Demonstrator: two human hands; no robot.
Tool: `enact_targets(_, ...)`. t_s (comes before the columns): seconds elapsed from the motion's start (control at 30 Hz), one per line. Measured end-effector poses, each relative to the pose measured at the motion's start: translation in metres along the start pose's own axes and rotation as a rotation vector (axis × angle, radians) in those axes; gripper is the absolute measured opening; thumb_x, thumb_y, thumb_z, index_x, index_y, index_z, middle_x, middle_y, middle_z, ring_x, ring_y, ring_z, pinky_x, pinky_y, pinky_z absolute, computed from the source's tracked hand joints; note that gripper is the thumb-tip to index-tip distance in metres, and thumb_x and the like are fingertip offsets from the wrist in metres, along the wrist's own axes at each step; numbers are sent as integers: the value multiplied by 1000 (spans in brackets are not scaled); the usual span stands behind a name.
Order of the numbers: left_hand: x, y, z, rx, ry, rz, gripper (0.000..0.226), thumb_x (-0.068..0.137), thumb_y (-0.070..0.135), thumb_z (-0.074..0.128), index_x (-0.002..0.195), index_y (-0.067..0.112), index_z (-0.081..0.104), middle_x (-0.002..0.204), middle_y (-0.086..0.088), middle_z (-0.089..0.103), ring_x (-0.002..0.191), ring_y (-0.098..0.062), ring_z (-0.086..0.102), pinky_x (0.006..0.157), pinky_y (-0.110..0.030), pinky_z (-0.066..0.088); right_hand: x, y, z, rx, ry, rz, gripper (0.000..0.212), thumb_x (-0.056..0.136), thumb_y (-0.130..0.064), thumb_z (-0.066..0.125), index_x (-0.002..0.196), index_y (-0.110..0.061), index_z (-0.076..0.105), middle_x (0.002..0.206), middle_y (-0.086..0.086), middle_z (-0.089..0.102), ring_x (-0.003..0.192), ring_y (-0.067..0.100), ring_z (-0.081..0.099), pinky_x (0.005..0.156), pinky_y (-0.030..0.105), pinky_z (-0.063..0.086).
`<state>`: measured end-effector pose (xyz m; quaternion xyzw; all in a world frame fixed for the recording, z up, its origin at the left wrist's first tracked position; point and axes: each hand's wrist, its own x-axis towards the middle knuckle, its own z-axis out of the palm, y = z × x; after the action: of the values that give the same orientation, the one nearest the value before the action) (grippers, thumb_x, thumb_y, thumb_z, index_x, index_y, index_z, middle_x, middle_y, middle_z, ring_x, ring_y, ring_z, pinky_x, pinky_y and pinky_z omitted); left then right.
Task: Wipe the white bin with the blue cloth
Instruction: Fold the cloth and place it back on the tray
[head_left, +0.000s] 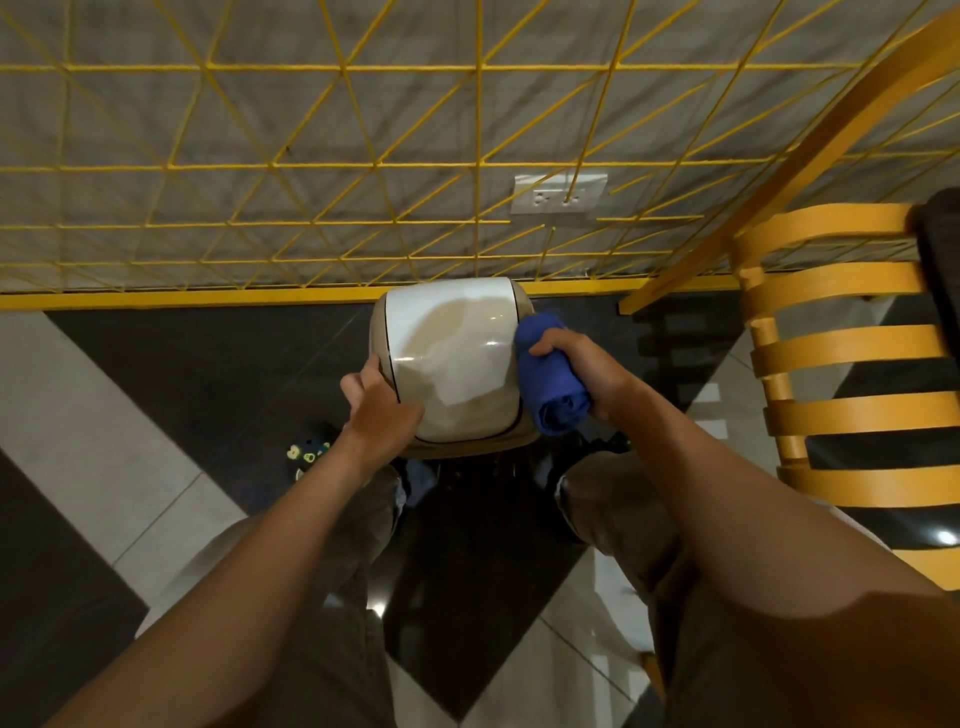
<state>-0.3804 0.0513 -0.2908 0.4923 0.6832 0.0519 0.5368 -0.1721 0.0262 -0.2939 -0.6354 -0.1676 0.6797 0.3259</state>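
Observation:
The white bin (457, 353) stands on the dark floor against a yellow rail, seen from above, its glossy domed lid facing me. My left hand (382, 402) rests on the lid's left front corner, fingers curled over the edge. My right hand (584, 366) grips a bunched blue cloth (548, 379) and holds it against the bin's right side. Both forearms reach down from the bottom of the view.
A yellow wire grid (363, 166) covers the grey wall behind the bin, with a wall socket (558, 195). A yellow slatted chair (841, 358) stands at the right. The floor has black and white tiles (104, 415). My legs and a patterned shoe (309, 452) are below the bin.

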Motion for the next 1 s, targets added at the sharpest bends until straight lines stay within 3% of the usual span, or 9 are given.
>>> enact_targets(0.07, -1, 1, 1, -20, 6, 28, 67, 85, 8, 50, 144, 18, 18, 125, -4, 22, 106, -15, 31, 94, -28, 33, -3, 3, -1, -1, 9, -2, 12, 87, -15, 47, 82, -12, 57, 74, 8, 57, 61, 19, 54, 55, 26, 43)
enact_targets(0.23, -13, 8, 1, -65, 34, 27, 66, 89, 14, 48, 146, 19, 14, 137, -5, 20, 114, -15, 32, 89, -27, 29, -24, 9, -4, 85, 41, -28, 9, 89, -16, 50, 90, -17, 58, 83, 9, 62, 72, 21, 59, 66, 30, 47)
enact_targets(0.37, -38, 30, 14, -68, 42, 75, 57, 92, 21, 50, 143, 17, 24, 138, -5, 25, 119, -18, 38, 89, -29, 35, -48, 3, -9, 204, 69, -99, 12, 89, -14, 52, 100, -18, 57, 93, 11, 63, 83, 25, 61, 77, 36, 49)
enact_targets(0.43, -53, 51, 25, -100, -34, 116, 48, 94, 28, 49, 139, 18, 35, 143, -5, 31, 122, -21, 42, 91, -30, 37, -62, -3, -14, 249, 87, -116, 25, 88, -14, 55, 114, -13, 53, 99, 11, 62, 87, 25, 61, 80, 37, 49)
enact_targets(0.53, -76, 85, 44, -199, -234, 118, 32, 96, 39, 41, 118, 20, 55, 129, -7, 56, 111, -20, 53, 95, -32, 40, -88, -19, -23, 326, 65, -179, 27, 89, -12, 54, 115, -16, 50, 99, 9, 62, 85, 21, 62, 76, 34, 52)
enact_targets(0.63, -100, 113, 59, -429, -470, 78, 31, 92, 42, 47, 109, 20, 59, 104, 1, 68, 96, -15, 63, 83, -30, 49, -118, -35, -40, 434, -33, -274, 29, 91, -4, 47, 119, -12, 50, 102, 11, 66, 85, 20, 67, 79, 34, 57)
enact_targets(0.73, -117, 135, 73, -492, -537, 113, 33, 89, 32, 57, 113, 10, 60, 114, -9, 67, 106, -24, 63, 94, -40, 49, -151, -49, -66, 422, -37, -330, 27, 93, -2, 45, 118, -8, 52, 101, 10, 68, 82, 16, 71, 71, 28, 60)
enact_targets(0.83, -133, 161, 93, -484, -569, 189, 23, 89, 21, 58, 108, 7, 60, 108, -10, 68, 98, -22, 65, 94, -37, 50, -187, -62, -98, 276, 75, -336, 24, 91, -6, 53, 115, -10, 55, 98, 6, 69, 79, 11, 71, 65, 25, 59)
enact_targets(1.0, -161, 213, 148, -433, -624, 283, 5, 86, 12, 60, 91, 12, 59, 86, -2, 67, 71, -8, 68, 66, -21, 54, -240, -75, -164, 114, 379, -361, 40, 84, -13, 67, 122, -10, 54, 109, 11, 66, 92, 22, 64, 72, 36, 51)
